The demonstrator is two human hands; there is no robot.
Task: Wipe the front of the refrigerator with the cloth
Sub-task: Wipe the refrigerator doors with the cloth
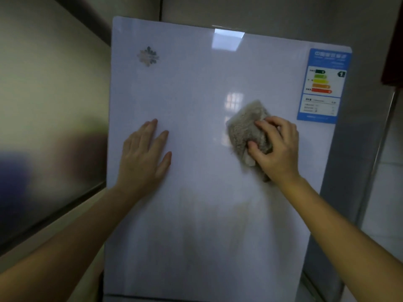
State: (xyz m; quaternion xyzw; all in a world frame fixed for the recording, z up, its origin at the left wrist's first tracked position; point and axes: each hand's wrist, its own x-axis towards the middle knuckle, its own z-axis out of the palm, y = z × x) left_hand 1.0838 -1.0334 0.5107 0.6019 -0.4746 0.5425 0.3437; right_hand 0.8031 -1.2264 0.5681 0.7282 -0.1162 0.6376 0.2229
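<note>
Head view: right hand (277, 149) fingers clutch cloth (246, 129) near label (322, 86); left hand (144, 155) flat, fingers spread, refrigerator (196, 214) door.

Your left hand (144, 153) flat, fingers spread, palm pressed forward, arm extended. Your right hand (277, 147) curled, fingers clamped around cloth (246, 127), wrist slightly bent, arm extended.

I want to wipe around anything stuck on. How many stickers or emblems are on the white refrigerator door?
2: a small snowflake-shaped emblem at upper left, and a blue rectangular energy label at upper right, just above the right hand; none visible elsewhere.
</note>
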